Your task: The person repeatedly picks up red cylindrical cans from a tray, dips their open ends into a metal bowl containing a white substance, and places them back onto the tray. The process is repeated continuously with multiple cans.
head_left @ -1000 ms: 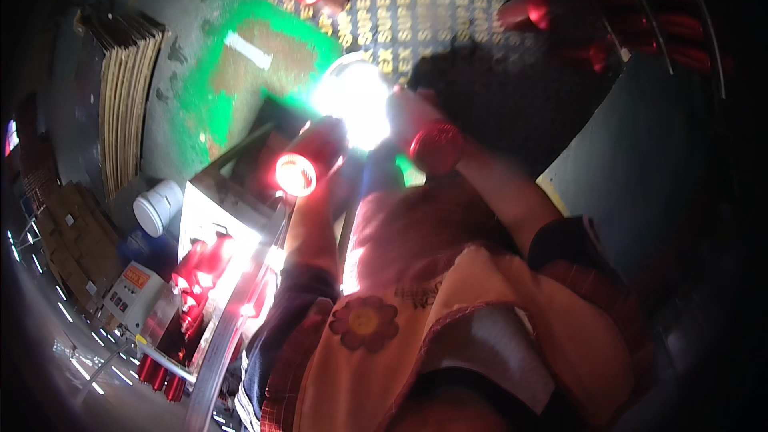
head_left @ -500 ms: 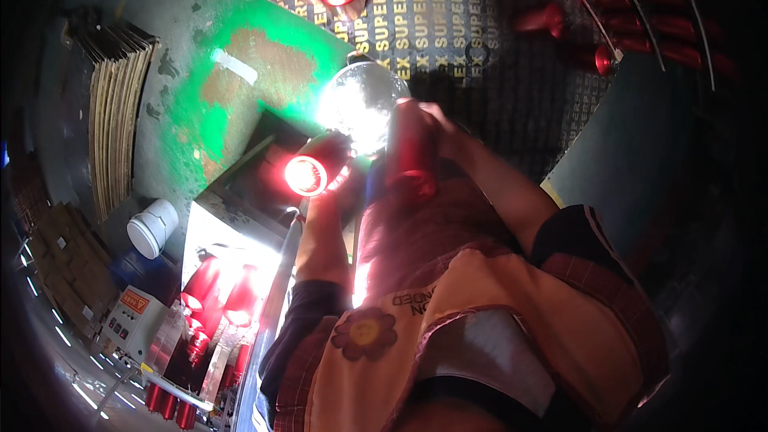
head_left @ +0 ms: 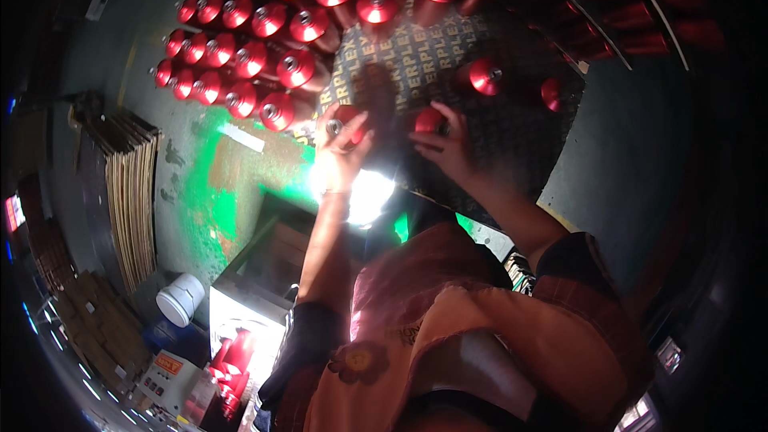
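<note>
Left hand (head_left: 342,150) and right hand (head_left: 450,142) each grip a red bottle (head_left: 347,125), seemingly placing it on the board (head_left: 412,60) beneath; release calls for steadiness.

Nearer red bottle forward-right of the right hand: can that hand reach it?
Probably yes: only patterned board shows between the right hand and the nearer bottle, though that hand curls around another red bottle and may need freeing.

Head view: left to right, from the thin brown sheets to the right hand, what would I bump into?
Stack of thin brown sheets, white bucket, left hand with a red bottle, right hand with another red bottle.
</note>
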Demonstrator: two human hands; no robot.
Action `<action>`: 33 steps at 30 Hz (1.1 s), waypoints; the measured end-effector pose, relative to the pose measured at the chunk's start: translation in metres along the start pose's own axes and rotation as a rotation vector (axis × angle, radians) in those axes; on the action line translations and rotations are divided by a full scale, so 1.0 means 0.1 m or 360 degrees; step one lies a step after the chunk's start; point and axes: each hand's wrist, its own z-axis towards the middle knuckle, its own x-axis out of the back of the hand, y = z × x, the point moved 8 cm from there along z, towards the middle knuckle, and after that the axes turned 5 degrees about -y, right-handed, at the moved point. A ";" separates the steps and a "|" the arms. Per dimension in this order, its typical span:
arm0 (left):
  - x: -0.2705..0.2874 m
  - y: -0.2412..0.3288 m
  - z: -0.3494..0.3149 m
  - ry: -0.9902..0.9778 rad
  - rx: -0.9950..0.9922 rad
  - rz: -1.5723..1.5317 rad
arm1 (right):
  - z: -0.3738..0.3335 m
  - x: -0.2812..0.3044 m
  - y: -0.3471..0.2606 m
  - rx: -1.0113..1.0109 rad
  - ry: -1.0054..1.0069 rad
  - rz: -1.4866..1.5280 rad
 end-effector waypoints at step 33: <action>1.10 -0.69 0.12 0.0562 0.0142 0.0561 | 2.31 0.80 1.20 0.0085 0.0304 -0.0096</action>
